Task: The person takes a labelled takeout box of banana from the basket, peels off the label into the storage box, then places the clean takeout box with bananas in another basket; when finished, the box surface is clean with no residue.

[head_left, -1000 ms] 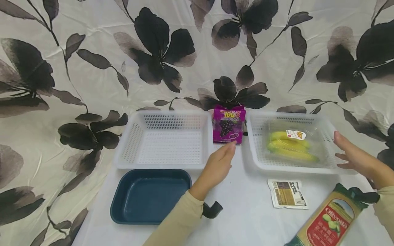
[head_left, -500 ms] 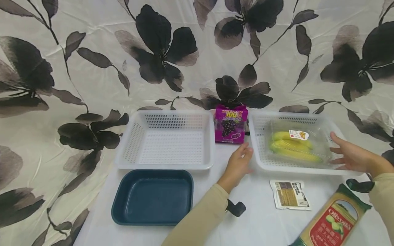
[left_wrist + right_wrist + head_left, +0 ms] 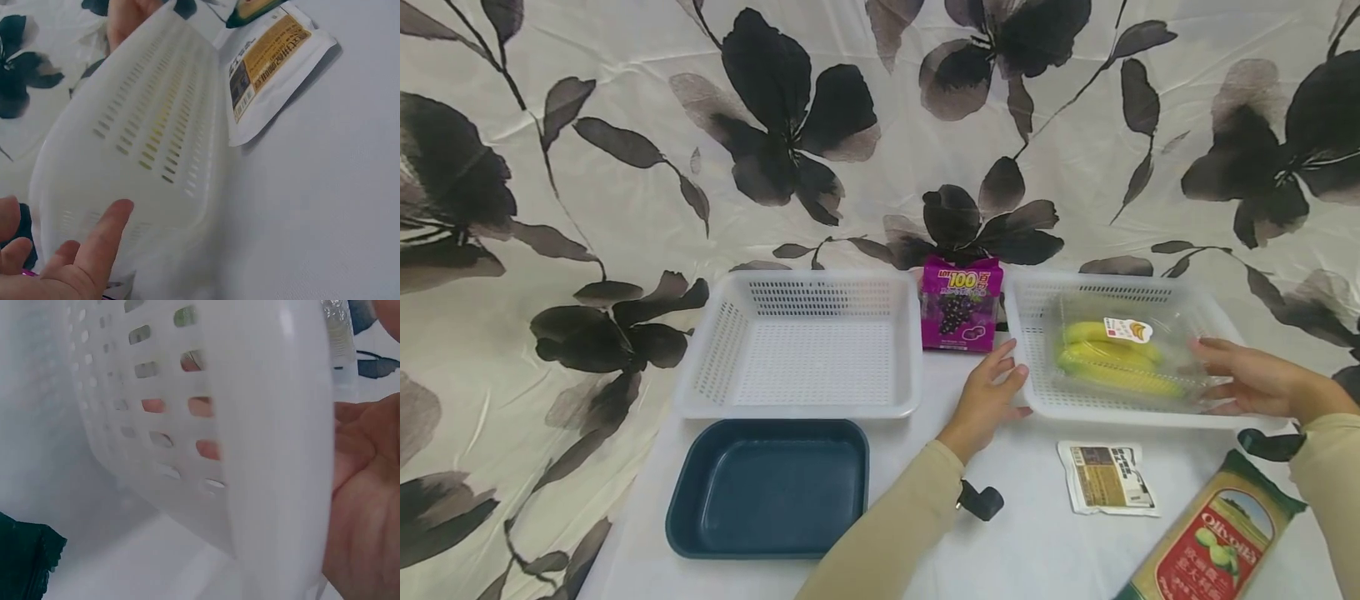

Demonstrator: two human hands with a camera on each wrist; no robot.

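Observation:
In the head view, a clear plastic box of bananas point(image 3: 1112, 354) with a white label lies inside the right white basket point(image 3: 1037, 404). My right hand point(image 3: 1262, 379) reaches over that basket's right end, its thumb and fingers at the near end of the box. In the right wrist view, parts of the fingers show through the holes of the basket wall point(image 3: 275, 437); their contact with the box is hidden. My left hand point(image 3: 985, 404) is at the basket's left front corner, fingers extended and spread; in the left wrist view its index fingertip point(image 3: 122, 209) is close to the wall.
A second white basket point(image 3: 895, 404) stands at left, behind a dark blue tray point(image 3: 767, 487). Between the baskets stands a purple grape candy bag point(image 3: 958, 308). In front of the right basket lie a small flat packet point(image 3: 1108, 477) and an Olivoilà package point(image 3: 1213, 533).
My left hand has moved right, from before the purple bag to the right basket's corner. My right hand has moved left, into the basket and up to the banana box.

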